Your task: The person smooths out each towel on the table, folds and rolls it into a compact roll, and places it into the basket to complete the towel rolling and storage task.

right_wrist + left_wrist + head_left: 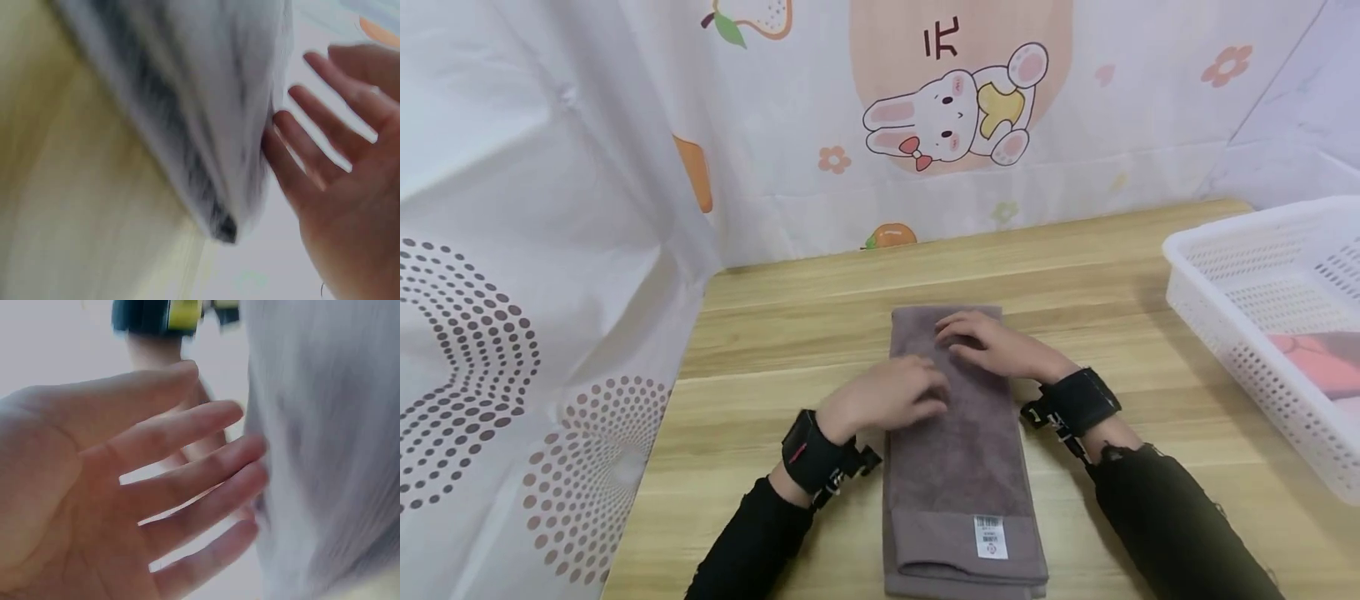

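Observation:
A greyish-purple towel (pixel 962 467) lies folded into a long strip on the wooden table, with a white label (pixel 990 537) on its near end. Over its left side is my left hand (pixel 887 393), fingers loosely bent; in the left wrist view the fingers are spread and some tips touch or nearly touch the towel (pixel 325 425). Farther up the towel, my right hand (pixel 1000 344) comes in from the right with loosely bent fingers. The right wrist view has its fingertips against or close to the towel (pixel 212 94). Neither hand grips anything.
At the right stands a white perforated basket (pixel 1240 350) with a pink-red item (pixel 1318 360) inside. A printed curtain (pixel 790 192) hangs behind the table (pixel 790 333), and a white dotted sheet (pixel 602 333) along its left. Black straps with small cameras sit on both wrists.

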A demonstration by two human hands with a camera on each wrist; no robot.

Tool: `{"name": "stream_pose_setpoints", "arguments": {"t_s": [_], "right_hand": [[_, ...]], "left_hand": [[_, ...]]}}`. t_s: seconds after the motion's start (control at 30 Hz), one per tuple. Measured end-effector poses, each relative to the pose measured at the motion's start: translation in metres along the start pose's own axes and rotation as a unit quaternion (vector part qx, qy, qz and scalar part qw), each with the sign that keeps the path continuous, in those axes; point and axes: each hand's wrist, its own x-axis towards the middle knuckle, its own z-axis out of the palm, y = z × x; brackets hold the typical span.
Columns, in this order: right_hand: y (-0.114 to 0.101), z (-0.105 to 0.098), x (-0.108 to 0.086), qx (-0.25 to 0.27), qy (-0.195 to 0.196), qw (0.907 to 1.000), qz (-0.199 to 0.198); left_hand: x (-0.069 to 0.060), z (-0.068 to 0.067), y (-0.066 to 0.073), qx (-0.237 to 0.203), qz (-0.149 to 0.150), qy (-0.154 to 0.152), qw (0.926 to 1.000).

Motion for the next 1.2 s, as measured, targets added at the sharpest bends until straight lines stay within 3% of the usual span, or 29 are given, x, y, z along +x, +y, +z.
{"name": "stream_pose_setpoints", "arguments": {"t_s": [0.17, 0.37, 0.43, 0.57, 0.67, 0.8, 0.9, 1.03, 1.2], "right_hand": [[0.010, -0.010, -0.009, 0.000, 0.034, 0.9973, 0.065], [0.024, -0.011, -0.016, 0.015, 0.008, 0.9957, 0.091], [0.029, -0.012, -0.015, 0.029, 0.009, 0.9962, 0.082], [0.038, -0.015, -0.014, 0.045, 0.044, 0.9952, 0.075], [0.040, -0.019, -0.014, 0.060, 0.061, 0.9903, 0.109], [0.038, -0.021, -0.019, 0.078, 0.053, 0.9835, 0.154], [0.038, -0.021, -0.021, 0.076, 0.028, 0.9836, 0.162], [0.038, -0.020, -0.020, 0.067, -0.008, 0.9849, 0.159], [0.038, -0.019, -0.017, 0.070, -0.028, 0.9847, 0.157]], "left_hand": [[0.014, -0.009, -0.037, -0.061, -0.075, 0.041, 0.9945], [0.025, 0.004, -0.064, -0.078, -0.102, 0.011, 0.9917], [0.028, 0.009, -0.069, -0.081, -0.106, 0.014, 0.9909], [0.035, 0.014, -0.076, -0.108, -0.113, 0.054, 0.9862], [0.037, 0.009, -0.077, -0.129, -0.124, 0.078, 0.9807], [0.035, 0.006, -0.078, -0.150, -0.147, 0.100, 0.9726], [0.032, 0.008, -0.084, -0.153, -0.156, 0.110, 0.9696], [0.025, 0.009, -0.093, -0.167, -0.180, 0.095, 0.9648], [0.019, 0.009, -0.102, -0.230, -0.190, 0.055, 0.9530]]}}
